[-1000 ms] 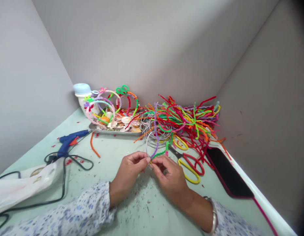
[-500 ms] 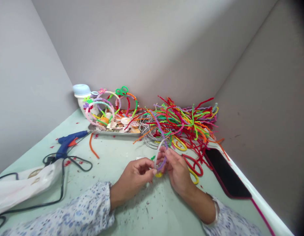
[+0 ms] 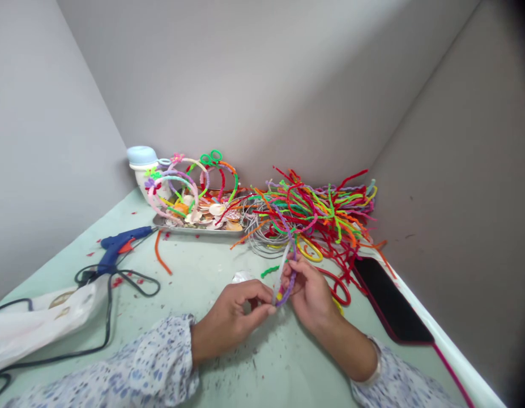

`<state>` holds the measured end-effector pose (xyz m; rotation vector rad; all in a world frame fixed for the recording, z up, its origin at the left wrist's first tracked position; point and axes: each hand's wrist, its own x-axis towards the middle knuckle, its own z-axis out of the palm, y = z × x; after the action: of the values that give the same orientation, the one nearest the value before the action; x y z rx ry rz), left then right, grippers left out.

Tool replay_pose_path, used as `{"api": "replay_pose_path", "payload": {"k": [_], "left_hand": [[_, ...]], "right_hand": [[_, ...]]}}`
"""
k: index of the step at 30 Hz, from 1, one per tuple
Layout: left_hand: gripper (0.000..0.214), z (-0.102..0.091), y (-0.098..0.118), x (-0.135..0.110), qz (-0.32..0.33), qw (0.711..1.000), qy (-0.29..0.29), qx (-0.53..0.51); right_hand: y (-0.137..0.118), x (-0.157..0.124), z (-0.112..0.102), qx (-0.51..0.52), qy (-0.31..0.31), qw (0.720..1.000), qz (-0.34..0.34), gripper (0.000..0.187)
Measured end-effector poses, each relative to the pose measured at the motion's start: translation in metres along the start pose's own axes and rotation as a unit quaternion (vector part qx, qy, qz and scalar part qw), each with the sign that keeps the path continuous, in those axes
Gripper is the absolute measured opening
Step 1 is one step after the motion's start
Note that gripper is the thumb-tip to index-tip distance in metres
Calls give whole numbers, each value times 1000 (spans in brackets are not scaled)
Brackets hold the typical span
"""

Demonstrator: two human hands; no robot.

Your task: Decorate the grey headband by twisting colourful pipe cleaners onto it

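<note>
My left hand [image 3: 237, 314] is closed in a pinch on the lower end of a pale white curved band [image 3: 281, 271], which looks like a plain headband. A purple pipe cleaner [image 3: 284, 221] loops round near that end and rises past the band towards the back. My right hand [image 3: 315, 300] grips the purple pipe cleaner between thumb and fingers, to the right of the band. Bits of yellow and pink show between the hands, too small to make out. A short green pipe cleaner piece [image 3: 270, 271] lies just beyond my left fingers.
Behind lies a heap of coloured pipe cleaners [image 3: 330, 207]. A metal tray [image 3: 198, 229] holds shells and decorated headbands [image 3: 177, 180], with a white cup [image 3: 145, 173] beside it. A blue glue gun [image 3: 118, 246] lies left, a phone [image 3: 392, 300] right.
Both hands have shifted slightly right and down with the band and pipe cleaner. The purple strand sits lower, and more of the green piece shows.
</note>
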<state>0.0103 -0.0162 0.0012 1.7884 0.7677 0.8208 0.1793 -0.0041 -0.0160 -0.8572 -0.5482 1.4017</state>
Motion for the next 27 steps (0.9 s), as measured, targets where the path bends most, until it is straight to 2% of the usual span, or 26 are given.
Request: {"api": "replay_pose_path", "payload": {"k": [7, 10, 13, 17, 20, 23, 27], "left_hand": [[15, -3, -1, 1, 1, 1000, 26, -4], [16, -2, -4, 2, -18, 999, 39, -31], [16, -3, -7, 4, -55, 992, 54, -104], [18, -4, -10, 10, -110, 975, 72, -181], [21, -5, -12, 13, -131, 964, 79, -218], [21, -6, -15, 14, -139, 956, 76, -246], [19, -6, -19, 13, -144, 951, 65, -265]], "right_hand": [[-2, 5, 0, 79, 44, 996, 15, 10], [-3, 2, 0, 76, 27, 997, -17, 7], [-3, -7, 1, -1, -40, 994, -104, 6], [2, -19, -1, -159, -114, 958, -209, 14], [6, -22, -4, -274, -120, 925, -234, 18], [9, -21, -5, -359, -128, 894, -235, 15], [11, -20, -4, -401, -142, 877, -222, 12]]}}
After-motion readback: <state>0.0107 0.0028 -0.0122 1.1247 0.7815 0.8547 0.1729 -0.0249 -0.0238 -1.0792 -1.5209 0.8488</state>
